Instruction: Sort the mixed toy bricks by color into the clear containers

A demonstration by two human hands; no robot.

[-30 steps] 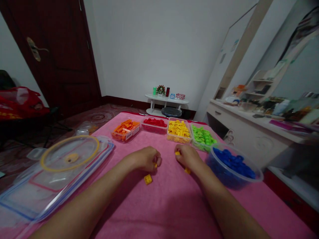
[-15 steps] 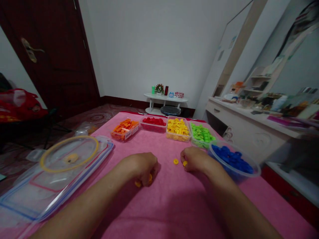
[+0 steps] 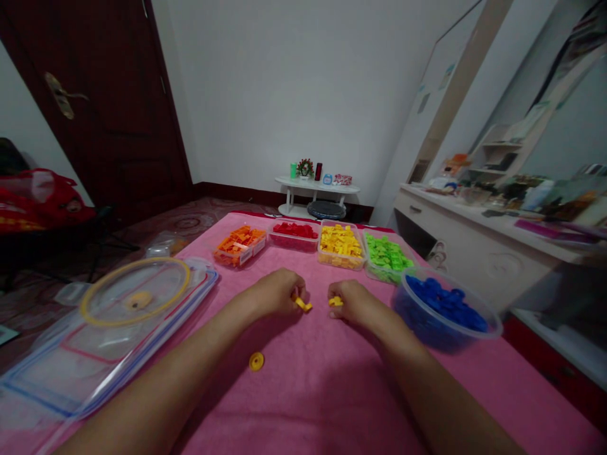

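Over the middle of the pink cloth, my left hand [image 3: 284,292] is closed on a small yellow toy piece [image 3: 303,304] that sticks out past the fingertips. Facing it from the right, my right hand [image 3: 351,302] pinches another yellow toy piece [image 3: 336,301]. A gap separates the two pieces, and the fingers partly cover both. A round yellow disc [image 3: 257,361] with a hole in its centre lies on the cloth, nearer to me beside my left forearm.
Tubs of orange [image 3: 239,246], red [image 3: 294,234], yellow [image 3: 340,243] and green pieces [image 3: 386,253] line the far side. A round tub of blue pieces [image 3: 446,303] stands by my right forearm. Clear lids [image 3: 118,335] lie at left. A white dresser [image 3: 455,221] flanks the right.
Both hands have come up off the cloth and now hold yellow pieces facing each other. The yellow disc lies clear of my left hand; the loose piece beside my right hand no longer shows there.
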